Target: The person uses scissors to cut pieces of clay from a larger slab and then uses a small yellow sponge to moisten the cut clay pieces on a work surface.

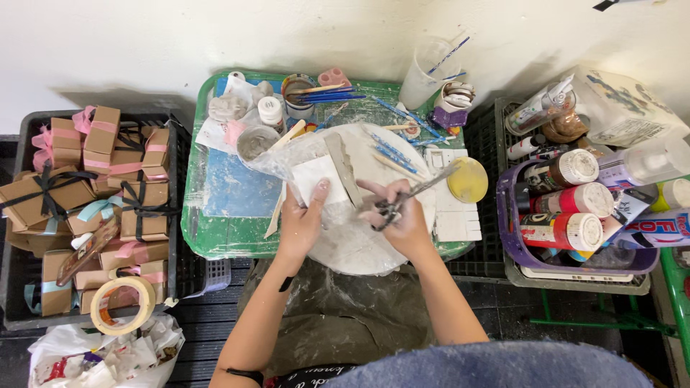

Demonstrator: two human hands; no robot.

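Scissors [402, 200] gripped in right hand [404, 219], blades toward yellow disc [467, 179]; left hand [302, 223] grips nothing, pressing white sheet [316, 179] flat on round board [359, 244]; judgement: keep sheet pinned, cut slowly; beyond, brushes [392, 151] on green table [215, 237].

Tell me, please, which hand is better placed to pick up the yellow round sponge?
Probably the right hand: the yellow sponge lies on its side, though its grip holds scissors. The left hand rests on the white sheet, farther away.
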